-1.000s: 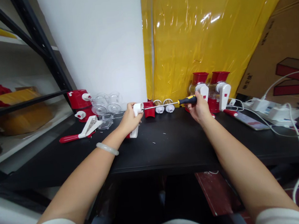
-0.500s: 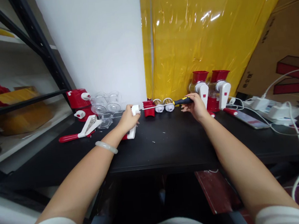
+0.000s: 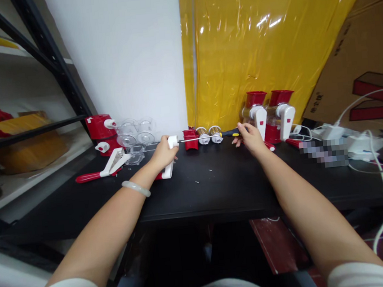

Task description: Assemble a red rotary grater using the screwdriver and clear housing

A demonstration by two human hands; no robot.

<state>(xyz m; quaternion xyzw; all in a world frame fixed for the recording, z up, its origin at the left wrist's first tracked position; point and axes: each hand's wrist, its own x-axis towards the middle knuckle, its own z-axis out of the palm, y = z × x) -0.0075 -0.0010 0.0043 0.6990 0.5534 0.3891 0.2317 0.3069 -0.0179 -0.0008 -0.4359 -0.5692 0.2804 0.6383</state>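
Above the flat black tabletop, in the head view, the left hand is gripping a white plastic crank with a red handle in curled fingers. Opposite, the right hand is holding a black-and-yellow-handled screwdriver, its thin metal shaft reaching the crank's white end.

Clock read from view's middle. Screwdriver, toward 3: smooth bright metal shaft, dark-and-yellow plastic-looking handle. Crank, toward 8: smooth white plastic. Drums, near 3: shiny gold-toned metal, white plastic ends. Clear cups, past 9: glossy plastic. Tabletop, 6: smooth matt black. Sheet, past 1: glossy wrinkled yellow film. Carton, 2: matt cardboard.
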